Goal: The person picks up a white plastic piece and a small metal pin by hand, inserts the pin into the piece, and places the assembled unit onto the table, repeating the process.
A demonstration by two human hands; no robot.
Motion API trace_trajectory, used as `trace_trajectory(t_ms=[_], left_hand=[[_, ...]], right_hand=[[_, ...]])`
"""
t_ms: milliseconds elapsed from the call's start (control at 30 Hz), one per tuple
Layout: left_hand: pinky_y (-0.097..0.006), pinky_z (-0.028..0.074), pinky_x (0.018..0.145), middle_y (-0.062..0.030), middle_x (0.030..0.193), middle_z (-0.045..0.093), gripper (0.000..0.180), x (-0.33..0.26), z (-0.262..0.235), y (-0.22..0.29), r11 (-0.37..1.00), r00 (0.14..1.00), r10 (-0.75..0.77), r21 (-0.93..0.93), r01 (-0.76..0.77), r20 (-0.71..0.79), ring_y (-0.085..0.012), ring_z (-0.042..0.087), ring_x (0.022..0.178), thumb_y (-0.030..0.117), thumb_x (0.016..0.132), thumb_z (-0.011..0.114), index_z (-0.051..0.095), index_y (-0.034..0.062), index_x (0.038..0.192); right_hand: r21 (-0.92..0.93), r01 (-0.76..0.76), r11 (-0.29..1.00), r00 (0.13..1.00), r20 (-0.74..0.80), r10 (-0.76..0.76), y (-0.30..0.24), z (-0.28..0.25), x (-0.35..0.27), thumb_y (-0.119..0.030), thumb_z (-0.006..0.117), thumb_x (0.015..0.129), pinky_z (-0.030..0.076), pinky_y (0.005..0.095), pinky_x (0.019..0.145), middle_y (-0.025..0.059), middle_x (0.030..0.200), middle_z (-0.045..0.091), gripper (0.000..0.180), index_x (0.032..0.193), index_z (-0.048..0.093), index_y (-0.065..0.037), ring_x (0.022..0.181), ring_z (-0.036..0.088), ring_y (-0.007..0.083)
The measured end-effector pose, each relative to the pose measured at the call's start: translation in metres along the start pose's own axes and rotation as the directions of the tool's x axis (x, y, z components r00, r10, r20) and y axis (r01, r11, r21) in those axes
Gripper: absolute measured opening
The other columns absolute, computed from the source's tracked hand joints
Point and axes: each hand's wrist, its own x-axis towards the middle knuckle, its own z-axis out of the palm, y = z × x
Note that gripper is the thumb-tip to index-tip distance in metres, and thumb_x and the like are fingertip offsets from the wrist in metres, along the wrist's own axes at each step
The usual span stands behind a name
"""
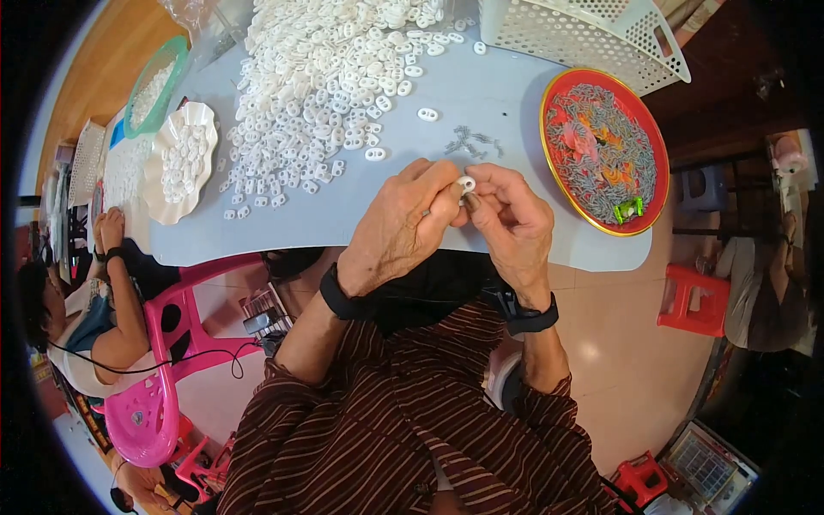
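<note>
Right hand: thumb and index pinched narrow on one white two-holed plastic piece. Left hand: curled in, fingertips up against the piece; whether it grips anything of its own, I can't tell. The piece sits between my fingertips, over the near edge of the grey-white tabletop, end turned upward, probably so I can see the hole while both hands steady it.

Just beyond my fingers, a few loose grey screws, likely set there for a short reach. Right of my right hand, a gold-rimmed red tray of such screws; its wall presumably stops them rolling. Ahead and left of my hands, a loose heap of white pieces, apart from the tray, I judge, to avoid mixing.

Piece: small, glossy, rounded at the visible end, one dark hole showing; the rest hidden by fingers.
</note>
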Motion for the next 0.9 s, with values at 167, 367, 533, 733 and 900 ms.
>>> trace_trajectory(t_ms=[167,367,533,733,900], left_hand=[[-0.038,0.044,0.059,-0.0119,0.064,0.056,0.015,-0.006,0.015,-0.006,0.996,0.992,0.024,-0.082,-0.035,-0.127,-0.0278,0.053,0.066,0.010,0.093,0.048,0.052,-0.0004,0.084],[-0.027,0.039,0.053,-0.0033,0.060,0.053,0.021,-0.005,0.007,-0.005,0.946,0.989,-0.145,-0.286,0.150,0.038,-0.0121,0.044,0.056,0.015,0.099,0.045,0.054,-0.0004,0.088],[-0.026,0.040,0.054,-0.0030,0.062,0.054,0.021,-0.006,0.008,-0.008,0.947,0.995,-0.102,-0.305,0.098,0.003,-0.0109,0.045,0.057,0.015,0.100,0.043,0.054,-0.0007,0.091],[-0.026,0.039,0.056,-0.0026,0.065,0.050,0.023,-0.008,0.005,-0.002,0.941,0.993,-0.115,-0.318,0.113,0.013,-0.0103,0.045,0.062,0.017,0.100,0.042,0.056,-0.0014,0.095],[-0.029,0.042,0.056,-0.0067,0.063,0.057,0.018,-0.006,0.004,-0.001,0.958,0.990,-0.137,-0.253,0.138,0.022,-0.0136,0.049,0.058,0.012,0.098,0.045,0.054,-0.0015,0.089]], right_hand=[[-0.001,0.020,1.000,0.999,-0.025,-0.020,-0.002,0.002,0.000,0.005,0.056,0.089,0.053,0.0228,0.065,0.0087,0.089,0.067,0.024,0.113,0.056,0.003,0.075,0.068,0.0136],[0.053,0.002,0.999,1.000,-0.007,-0.001,-0.004,0.001,0.002,0.003,0.057,0.090,0.051,0.0215,0.059,0.0080,0.087,0.067,0.021,0.111,0.057,0.003,0.068,0.065,0.0117],[0.005,0.011,1.000,1.000,-0.008,-0.011,-0.001,0.002,0.002,0.002,0.057,0.090,0.050,0.0211,0.058,0.0079,0.083,0.066,0.022,0.112,0.057,0.002,0.067,0.065,0.0113],[0.018,-0.010,1.000,1.000,-0.012,0.010,-0.002,0.003,0.001,0.003,0.057,0.090,0.051,0.0213,0.060,0.0081,0.081,0.066,0.023,0.113,0.056,0.002,0.068,0.065,0.0113],[0.019,-0.014,1.000,1.000,-0.027,0.015,-0.003,0.002,0.000,0.004,0.057,0.089,0.050,0.0222,0.058,0.0086,0.083,0.065,0.025,0.114,0.055,0.003,0.064,0.063,0.0126]])
